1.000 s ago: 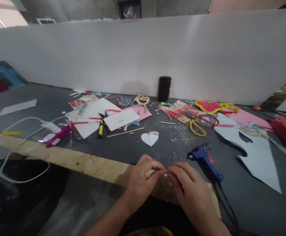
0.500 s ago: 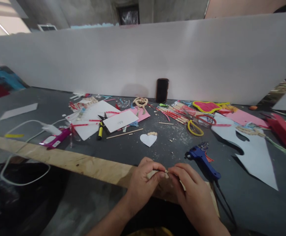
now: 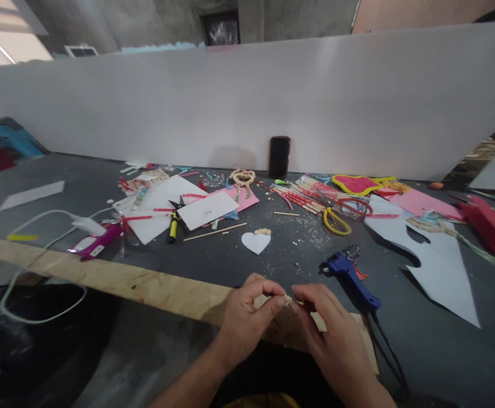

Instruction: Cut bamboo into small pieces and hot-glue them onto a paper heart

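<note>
Close to the table's front edge, my left hand pinches a small pale piece, perhaps a bit of wood, between thumb and forefinger. My right hand meets it from the other side, thumb and forefinger curled at the piece's right end. The fingertips partly hide the piece. Beyond them lies a white paper heart with a cluster of small pale bits along its upper right lobe. A blue glue gun rests to the right of my right hand.
Yellow-handled scissors, red-striped sticks and a pink-and-yellow shape lie behind the glue gun. Yellow-handled cutters and a white card are left of the heart. A phone leans on the white partition.
My right forefinger has lifted slightly away from its thumb, so more of the pale piece shows. My left hand keeps its pinch. Objects on the table stay in place.
</note>
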`<state>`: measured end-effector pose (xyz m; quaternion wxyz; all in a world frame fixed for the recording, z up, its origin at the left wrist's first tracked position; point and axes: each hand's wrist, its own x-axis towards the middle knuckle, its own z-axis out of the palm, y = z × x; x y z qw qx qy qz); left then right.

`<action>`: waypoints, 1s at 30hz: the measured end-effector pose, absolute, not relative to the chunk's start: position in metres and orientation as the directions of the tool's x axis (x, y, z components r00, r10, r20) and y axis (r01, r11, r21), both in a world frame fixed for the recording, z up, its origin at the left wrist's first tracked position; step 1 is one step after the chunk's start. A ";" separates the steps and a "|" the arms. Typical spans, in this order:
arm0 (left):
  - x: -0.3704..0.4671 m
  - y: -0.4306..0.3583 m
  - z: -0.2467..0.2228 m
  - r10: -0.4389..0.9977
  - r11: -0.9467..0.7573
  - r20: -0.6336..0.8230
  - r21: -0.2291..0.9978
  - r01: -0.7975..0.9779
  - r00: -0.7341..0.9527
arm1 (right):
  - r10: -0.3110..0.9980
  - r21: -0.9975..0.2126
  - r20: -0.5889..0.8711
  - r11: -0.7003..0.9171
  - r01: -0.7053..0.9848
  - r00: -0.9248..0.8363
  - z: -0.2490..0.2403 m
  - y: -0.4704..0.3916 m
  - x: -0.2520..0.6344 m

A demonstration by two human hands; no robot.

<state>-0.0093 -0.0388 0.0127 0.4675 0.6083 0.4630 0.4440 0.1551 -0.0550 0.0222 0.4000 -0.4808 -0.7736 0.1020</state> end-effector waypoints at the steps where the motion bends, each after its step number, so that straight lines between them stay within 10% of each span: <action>1: -0.009 -0.039 0.012 0.981 -0.112 0.090 0.986 0.121 0.174 | 0.836 -0.575 0.508 0.510 0.640 -0.210 0.022 -0.055 0.155; 30: -0.008 -0.039 0.013 0.974 -0.175 0.143 0.967 0.187 0.177 | 0.864 -0.663 0.460 0.488 0.568 -0.206 0.026 -0.058 0.151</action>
